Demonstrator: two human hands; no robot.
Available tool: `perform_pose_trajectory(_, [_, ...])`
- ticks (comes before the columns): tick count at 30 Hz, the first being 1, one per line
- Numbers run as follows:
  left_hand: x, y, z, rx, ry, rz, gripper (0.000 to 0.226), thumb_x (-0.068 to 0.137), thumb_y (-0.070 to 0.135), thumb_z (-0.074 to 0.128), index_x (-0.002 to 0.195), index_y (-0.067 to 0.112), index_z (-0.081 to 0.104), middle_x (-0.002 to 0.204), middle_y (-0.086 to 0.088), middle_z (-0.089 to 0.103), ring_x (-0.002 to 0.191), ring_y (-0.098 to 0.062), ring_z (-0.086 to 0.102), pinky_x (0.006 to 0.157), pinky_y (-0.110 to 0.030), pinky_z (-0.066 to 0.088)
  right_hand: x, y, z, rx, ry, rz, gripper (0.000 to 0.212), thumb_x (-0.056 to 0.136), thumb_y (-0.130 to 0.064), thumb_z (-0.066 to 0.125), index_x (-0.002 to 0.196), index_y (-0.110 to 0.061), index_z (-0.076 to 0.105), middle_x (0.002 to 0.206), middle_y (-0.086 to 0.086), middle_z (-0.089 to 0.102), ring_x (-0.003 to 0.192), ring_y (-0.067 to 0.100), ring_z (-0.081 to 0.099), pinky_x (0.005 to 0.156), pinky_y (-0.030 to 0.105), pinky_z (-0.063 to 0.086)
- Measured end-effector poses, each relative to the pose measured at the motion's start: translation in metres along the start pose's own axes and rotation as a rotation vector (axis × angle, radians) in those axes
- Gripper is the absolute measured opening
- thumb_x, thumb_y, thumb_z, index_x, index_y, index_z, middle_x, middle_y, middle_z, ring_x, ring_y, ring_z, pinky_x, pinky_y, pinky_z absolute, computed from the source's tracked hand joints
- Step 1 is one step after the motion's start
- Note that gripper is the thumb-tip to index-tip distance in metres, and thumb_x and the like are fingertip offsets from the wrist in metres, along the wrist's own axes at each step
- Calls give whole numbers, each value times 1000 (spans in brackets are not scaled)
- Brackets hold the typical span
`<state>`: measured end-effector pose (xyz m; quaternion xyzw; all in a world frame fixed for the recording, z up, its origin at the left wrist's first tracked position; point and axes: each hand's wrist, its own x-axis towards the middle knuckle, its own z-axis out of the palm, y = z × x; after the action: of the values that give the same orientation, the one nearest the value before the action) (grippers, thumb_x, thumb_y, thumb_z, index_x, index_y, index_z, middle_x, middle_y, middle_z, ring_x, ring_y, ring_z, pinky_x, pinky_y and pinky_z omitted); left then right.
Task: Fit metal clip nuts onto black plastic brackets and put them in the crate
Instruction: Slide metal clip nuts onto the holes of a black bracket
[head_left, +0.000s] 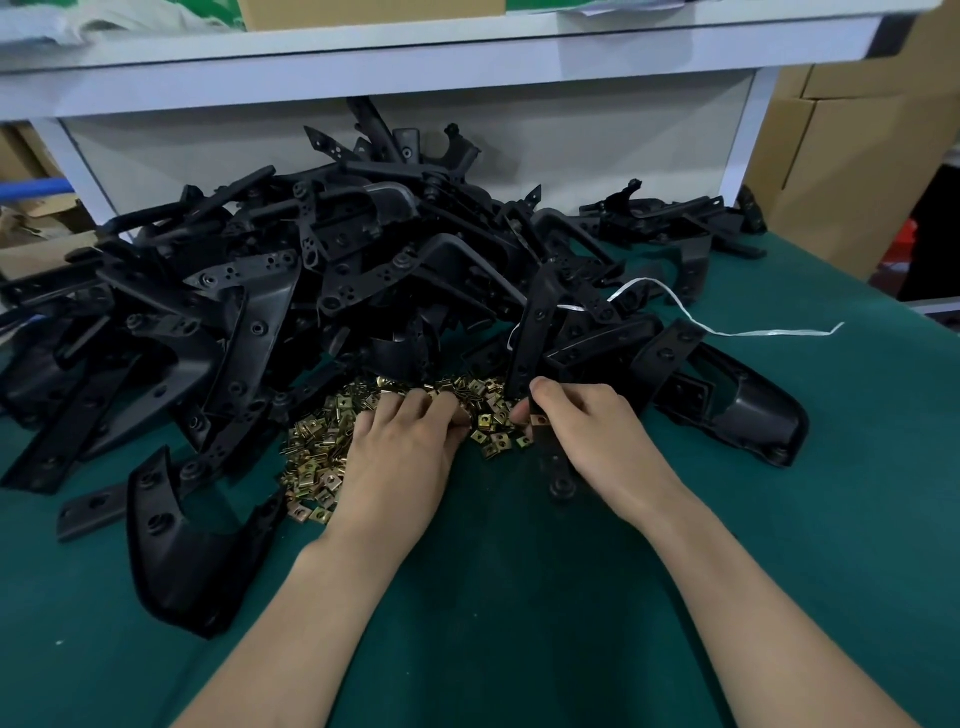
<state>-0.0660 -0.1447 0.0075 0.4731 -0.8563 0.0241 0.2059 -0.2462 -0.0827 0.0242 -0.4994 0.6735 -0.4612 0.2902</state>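
- Big bracket pile (260, 291) still waiting, so loads left.
- Left hand (405, 447): fingers curled into the loose clip nuts (317, 457) (can't tell if it's got one).
- Right hand (587, 421) pinches one bracket (553, 462) right beside the nuts.
- No crate in view.

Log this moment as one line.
left hand: fingers in clip nuts | right hand: holds bracket | bracket heap: behind

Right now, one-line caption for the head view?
Right hand holds a black bracket; left hand reaches into clip nuts on green table.
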Motion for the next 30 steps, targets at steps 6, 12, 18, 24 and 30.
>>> perform_pose_trajectory(6, [2,-2,5,-2,8,-20,32,103,37,47,129,22,56,122,3,60,115,-24,50,95,-38,39,1,0,0,-1,-1,-9,43,97,-56,43,79,-39,77,77,2,73,73,21,66,67,35,51])
perform_pose_trajectory(12, [2,-5,6,60,-16,-7,30,103,38,45,121,21,61,116,3,59,112,-23,49,93,-36,39,-1,2,1,-26,11,-23,42,98,-54,42,80,-38,76,75,-7,73,65,11,66,59,22,50])
perform_pose_trajectory(18, [-2,-3,1,-18,44,9,16,95,33,58,104,20,62,102,2,58,97,-24,54,83,-37,43,-3,2,0,-68,-19,-41,42,97,-54,39,82,-35,74,73,0,70,68,23,67,71,46,56])
perform_pose_trajectory(24, [-5,-3,0,-236,111,-26,8,93,32,61,96,27,56,95,14,53,91,-12,51,86,-32,36,-2,4,-1,-114,6,-73,49,87,-67,31,84,-40,72,76,-8,71,68,10,66,74,40,56])
perform_pose_trajectory(30, [-6,4,-7,-143,150,-1,15,98,34,53,91,23,46,85,9,49,79,-18,49,81,-37,40,4,6,-9,-98,122,-94,47,88,-61,31,80,-36,70,70,-3,68,62,13,63,65,39,54])
